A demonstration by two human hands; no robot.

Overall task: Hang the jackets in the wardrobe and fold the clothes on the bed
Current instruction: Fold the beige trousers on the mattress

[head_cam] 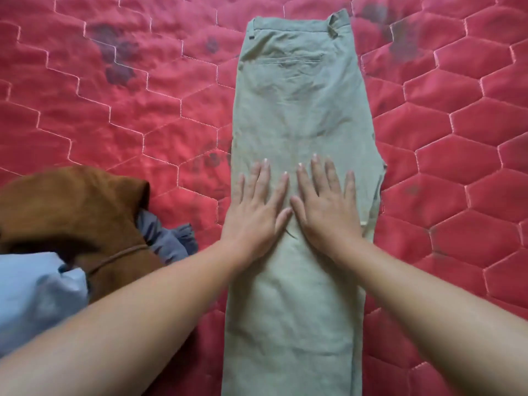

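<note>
A pair of pale green trousers (300, 104) lies lengthwise down the middle of the red quilted bed (114, 110), folded leg on leg, waistband at the far end and back pocket showing. My left hand (258, 212) and my right hand (325, 210) lie flat side by side on the trousers about halfway down, fingers straight and spread, thumbs nearly touching. Both palms press on the cloth and hold nothing.
At the left edge lies a heap of unfolded clothes: a brown garment (71, 212) with a cord, a grey-blue piece (168, 238) under it and a light blue one (37, 295) nearest me. The red quilt has dark stains at several spots.
</note>
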